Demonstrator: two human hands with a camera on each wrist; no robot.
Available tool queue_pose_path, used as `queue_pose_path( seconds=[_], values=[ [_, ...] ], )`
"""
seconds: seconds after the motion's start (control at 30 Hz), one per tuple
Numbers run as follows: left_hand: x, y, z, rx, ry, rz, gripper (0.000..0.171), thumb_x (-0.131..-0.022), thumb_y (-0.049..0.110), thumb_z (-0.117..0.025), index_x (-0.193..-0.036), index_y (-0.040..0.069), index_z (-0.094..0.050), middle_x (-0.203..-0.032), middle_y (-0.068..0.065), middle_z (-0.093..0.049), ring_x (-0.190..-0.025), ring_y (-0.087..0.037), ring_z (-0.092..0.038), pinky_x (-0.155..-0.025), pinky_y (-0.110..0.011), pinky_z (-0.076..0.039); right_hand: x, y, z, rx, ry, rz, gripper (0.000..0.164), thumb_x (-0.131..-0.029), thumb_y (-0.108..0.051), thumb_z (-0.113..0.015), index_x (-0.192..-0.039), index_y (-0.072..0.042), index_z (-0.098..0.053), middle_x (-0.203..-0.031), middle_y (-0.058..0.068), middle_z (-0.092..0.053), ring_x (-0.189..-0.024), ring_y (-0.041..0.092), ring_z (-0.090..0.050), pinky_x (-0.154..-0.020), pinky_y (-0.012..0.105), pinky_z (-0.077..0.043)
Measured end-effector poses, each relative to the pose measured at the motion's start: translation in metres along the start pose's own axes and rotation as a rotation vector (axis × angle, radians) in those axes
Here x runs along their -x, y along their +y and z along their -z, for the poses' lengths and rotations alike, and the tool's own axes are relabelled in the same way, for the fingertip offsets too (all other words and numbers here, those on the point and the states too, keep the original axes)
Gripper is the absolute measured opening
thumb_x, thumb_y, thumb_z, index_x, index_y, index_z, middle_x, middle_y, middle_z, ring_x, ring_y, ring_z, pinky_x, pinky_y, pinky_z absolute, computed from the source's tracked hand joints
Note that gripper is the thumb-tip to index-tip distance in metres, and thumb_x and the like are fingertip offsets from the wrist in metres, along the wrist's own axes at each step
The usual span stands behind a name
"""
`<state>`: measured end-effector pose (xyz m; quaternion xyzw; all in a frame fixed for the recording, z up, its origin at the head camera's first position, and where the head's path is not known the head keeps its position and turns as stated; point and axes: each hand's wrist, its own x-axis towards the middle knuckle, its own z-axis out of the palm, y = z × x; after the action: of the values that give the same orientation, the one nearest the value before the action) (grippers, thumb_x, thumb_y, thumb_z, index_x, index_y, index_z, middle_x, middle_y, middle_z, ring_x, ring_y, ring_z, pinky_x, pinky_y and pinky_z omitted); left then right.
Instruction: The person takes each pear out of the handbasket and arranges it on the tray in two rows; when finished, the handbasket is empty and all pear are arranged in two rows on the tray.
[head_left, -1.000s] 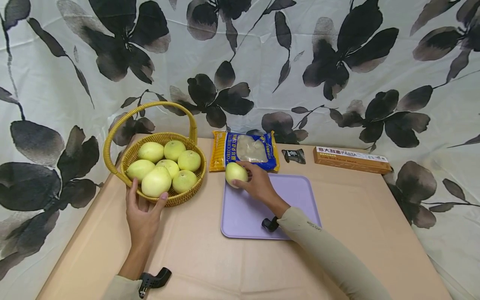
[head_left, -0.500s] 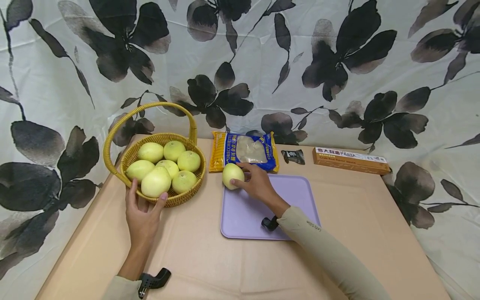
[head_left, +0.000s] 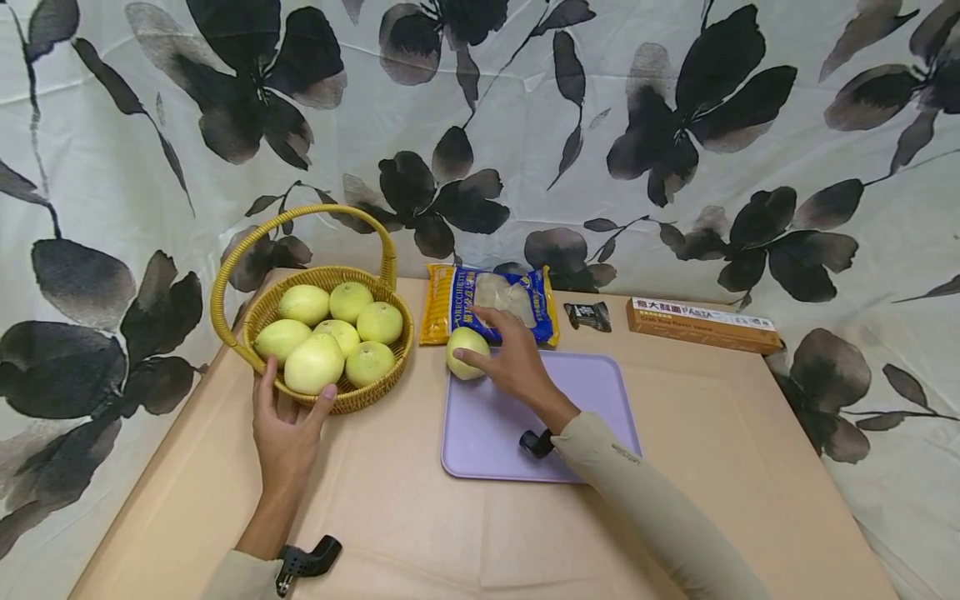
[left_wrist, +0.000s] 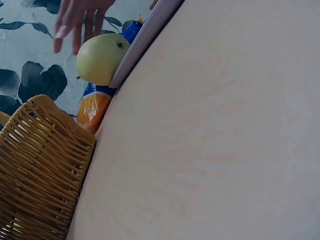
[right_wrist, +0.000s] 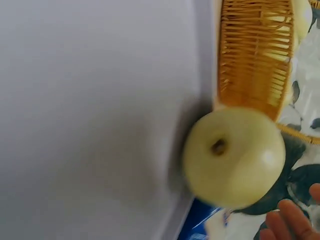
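Observation:
A round yellow-green fruit (head_left: 465, 357), pear-like with a stem dimple, sits at the far left corner of the purple tray (head_left: 487, 442). Beside it, my right hand (head_left: 513, 358) has thumb and fingers spread; in the right wrist view its fingers (right_wrist: 287, 220) are apart from the fruit (right_wrist: 235, 157). On the left, a yellow wicker basket (head_left: 375, 390) with a tall handle bears several similar fruits (head_left: 311, 364). My left hand (head_left: 287, 437) holds the basket's near side, thumb and index finger at its rim, other fingers partly hidden. The left wrist view shows the basket wall (left_wrist: 42, 165).
Behind the tray lies a blue and yellow pasta bag (head_left: 438, 312). To its right are a small black packet (head_left: 588, 316) and a long brown pasta box (head_left: 705, 325). A floral cloth (head_left: 540, 192) hangs behind the table (head_left: 390, 517).
The right hand moved the fruit slightly left, then spread its fingers and let go of it at the tray's corner. The left hand and basket stay in place.

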<state>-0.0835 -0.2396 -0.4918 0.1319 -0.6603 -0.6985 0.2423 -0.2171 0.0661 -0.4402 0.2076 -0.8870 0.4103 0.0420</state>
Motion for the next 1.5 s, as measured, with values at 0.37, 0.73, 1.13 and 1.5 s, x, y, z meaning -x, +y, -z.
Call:
queue_pose_path(
  seconds=[0.37,0.73,1.13,1.5],
  values=[
    [-0.001,0.000,-0.001,-0.011,-0.011,0.028,0.099,-0.093,0.004,-0.082,-0.169,0.032,-0.025,-0.178,0.007,-0.009,-0.165,-0.034,-0.020,-0.121,-0.016,-0.042,-0.015,-0.047,-0.031,-0.078,-0.039,0.163,0.078,-0.085,-0.043,-0.091,-0.153,-0.025,-0.058,-0.149,0.002,-0.064,-0.138,0.024,-0.058,-0.118,0.049,-0.050],
    [0.000,0.002,0.000,0.010,-0.024,0.013,0.101,-0.092,-0.001,-0.081,-0.169,0.029,-0.024,-0.177,0.007,-0.012,-0.164,-0.033,-0.024,-0.115,-0.010,-0.046,-0.023,-0.088,-0.076,-0.044,-0.143,0.264,0.081,-0.086,-0.046,-0.089,-0.156,-0.027,-0.053,-0.153,-0.002,-0.061,-0.141,0.017,-0.057,-0.120,0.038,-0.049],
    [0.000,0.004,0.001,-0.046,-0.025,0.026,0.102,-0.091,-0.001,-0.082,-0.169,0.030,-0.025,-0.178,0.010,-0.008,-0.164,-0.032,-0.023,-0.112,-0.008,-0.046,-0.030,-0.116,-0.118,0.092,-0.199,0.266,0.079,-0.084,-0.058,-0.087,-0.152,-0.029,-0.058,-0.148,-0.009,-0.064,-0.136,0.010,-0.058,-0.113,0.037,-0.048],
    [0.001,0.005,0.002,-0.061,-0.036,-0.008,0.101,-0.091,-0.007,-0.077,-0.170,0.027,-0.024,-0.179,0.009,-0.008,-0.163,-0.031,-0.026,-0.114,-0.008,-0.045,-0.034,-0.132,-0.129,0.215,-0.242,0.247,0.081,-0.083,-0.067,-0.082,-0.153,-0.033,-0.057,-0.138,-0.007,-0.065,-0.124,0.008,-0.057,-0.097,0.026,-0.048]
  ],
)
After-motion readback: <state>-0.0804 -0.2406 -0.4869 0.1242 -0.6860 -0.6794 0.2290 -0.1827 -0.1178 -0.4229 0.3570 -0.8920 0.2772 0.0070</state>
